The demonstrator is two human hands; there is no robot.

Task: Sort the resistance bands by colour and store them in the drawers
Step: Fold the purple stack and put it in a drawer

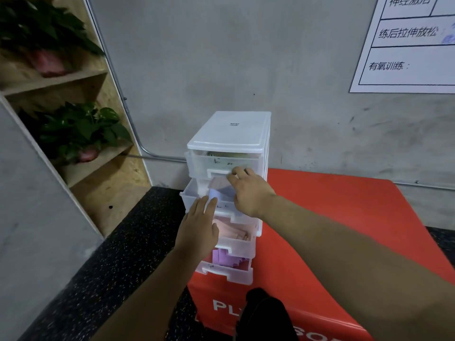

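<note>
A translucent white drawer unit (231, 130) stands on a red box. Its second drawer (190, 193) is pulled out, with pale pink and light blue bands (220, 187) lying inside. My right hand (248, 190) reaches into that drawer, fingers bent down onto the bands under the top drawer's handle. My left hand (198, 230) lies flat with straight fingers against the front of the open drawer. The third drawer holds pink bands (234, 230), and the bottom one holds purple bands (226, 258). The top drawer is closed, with pale yellowish contents showing through.
The red box (344, 217) sits on a black speckled floor (110, 267) against a grey wall. A wooden shelf (81, 99) with potted plants stands at the left. A white printed chart (413, 45) hangs at the upper right. A dark shape (264, 313) is at the bottom.
</note>
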